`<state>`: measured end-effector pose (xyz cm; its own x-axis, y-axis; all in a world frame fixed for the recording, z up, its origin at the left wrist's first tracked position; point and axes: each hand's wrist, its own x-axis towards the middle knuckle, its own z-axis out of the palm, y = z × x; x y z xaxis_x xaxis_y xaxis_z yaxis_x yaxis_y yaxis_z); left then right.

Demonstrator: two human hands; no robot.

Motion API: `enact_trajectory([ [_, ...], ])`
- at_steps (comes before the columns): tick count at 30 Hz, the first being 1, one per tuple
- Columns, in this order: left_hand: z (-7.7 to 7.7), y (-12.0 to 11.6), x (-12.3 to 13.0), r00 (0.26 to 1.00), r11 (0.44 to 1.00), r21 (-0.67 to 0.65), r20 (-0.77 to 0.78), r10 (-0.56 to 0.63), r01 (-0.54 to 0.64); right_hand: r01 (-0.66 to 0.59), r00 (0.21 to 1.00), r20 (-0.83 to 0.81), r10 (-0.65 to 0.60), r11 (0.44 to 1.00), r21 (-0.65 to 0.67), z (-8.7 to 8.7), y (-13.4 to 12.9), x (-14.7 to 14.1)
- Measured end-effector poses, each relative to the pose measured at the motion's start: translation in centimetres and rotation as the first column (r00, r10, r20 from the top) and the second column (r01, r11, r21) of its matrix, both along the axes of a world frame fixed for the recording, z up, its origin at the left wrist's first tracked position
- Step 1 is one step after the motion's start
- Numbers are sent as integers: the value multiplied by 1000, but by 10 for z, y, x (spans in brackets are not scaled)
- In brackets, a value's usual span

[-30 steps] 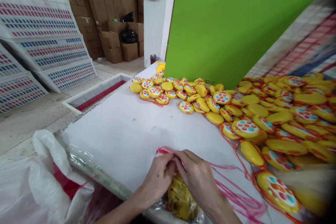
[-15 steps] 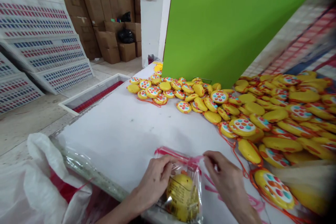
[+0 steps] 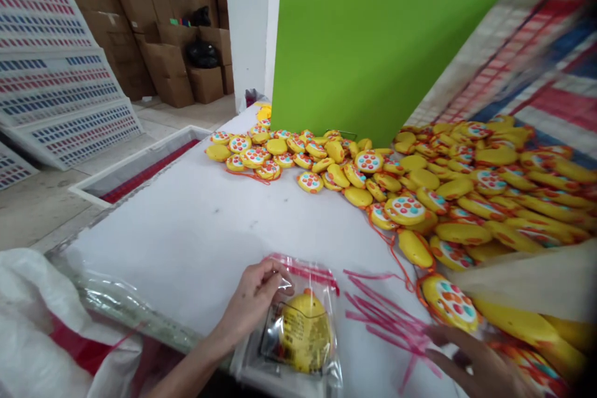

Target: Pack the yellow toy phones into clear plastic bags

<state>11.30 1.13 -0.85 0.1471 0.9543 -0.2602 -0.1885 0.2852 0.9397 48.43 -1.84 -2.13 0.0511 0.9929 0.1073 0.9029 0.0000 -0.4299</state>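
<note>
My left hand (image 3: 259, 292) pinches the left side of a clear plastic bag (image 3: 333, 329) near its top, which has a pink strip across it. Inside the bag lies a yellow oval toy (image 3: 305, 333), seen through black printing on the plastic. The bag rests at the table's front edge. To the right, my right hand (image 3: 471, 354) is partly blurred, its thumb and forefinger apart at the near end of a bunch of thin pink strips (image 3: 392, 317). Whether a strip still touches the fingertips is hard to see.
A large heap of yellow toys (image 3: 415, 199) with coloured dots and orange cords covers the table's right and back. Behind it stands a green panel (image 3: 373, 37). A white sack (image 3: 41, 317) is at front left; stacked crates (image 3: 69, 93) and cardboard boxes (image 3: 168, 68) stand beyond.
My right hand has left the bag's top, where it was pulling at a pink strip, and moved right and down to the pink strips. My left hand still holds the bag. The view has shifted.
</note>
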Motion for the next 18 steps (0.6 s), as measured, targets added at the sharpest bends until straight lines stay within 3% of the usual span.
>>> enact_trajectory([
  [2,1,0,0,1000,1000,1,2,-1,1,-64,989,-135,56,996,-57,16,6,-31],
  [6,4,-1,0,999,1000,8,-33,-10,11,-136,957,-259,132,991,0,31,25,-86],
  [9,6,-1,-1,998,1000,30,-63,2,0,-257,893,-407,190,959,-116,28,40,-117],
  [13,5,-2,-2,997,999,47,-77,-10,14,-420,735,-657,168,874,-246,17,55,-144],
  [16,0,-2,-3,997,998,49,-71,-22,25,-458,657,-744,123,849,-263,9,59,-152],
  [18,-4,-3,-3,998,999,42,-60,-27,30,-435,642,-760,104,865,-249,4,59,-156],
])
